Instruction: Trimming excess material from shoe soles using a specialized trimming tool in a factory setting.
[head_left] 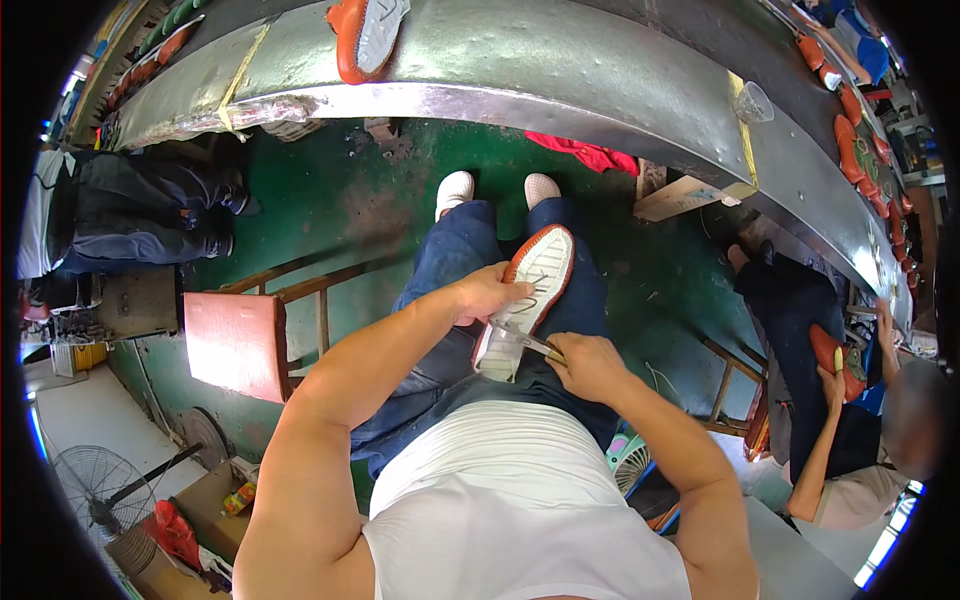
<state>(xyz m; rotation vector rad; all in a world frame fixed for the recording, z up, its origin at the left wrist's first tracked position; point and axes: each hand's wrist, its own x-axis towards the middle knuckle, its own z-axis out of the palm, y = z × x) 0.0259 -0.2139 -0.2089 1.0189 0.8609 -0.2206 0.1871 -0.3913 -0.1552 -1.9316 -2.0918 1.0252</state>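
An orange-red shoe (549, 264) lies sole up across my lap, its whitish underside crossed by dark lines. My left hand (483, 293) is closed round its left edge, with the thumb on the underside. In my right hand (590, 366) I grip a slim hand tool (530, 341) with a metal end and a pale handle. The tool's metal end is over the shoe's nearer part, just below my left hand; I cannot make out its exact kind or whether it touches. My left fingers are partly hidden behind the shoe.
Ahead runs a metal-topped bench (560, 55) carrying another orange shoe (366, 40) and a clear cup (752, 102). A pink-topped stool (236, 345) stands left, near a fan (100, 490). At right, a seated person (840, 400) holds a shoe; another person (150, 205) is at left.
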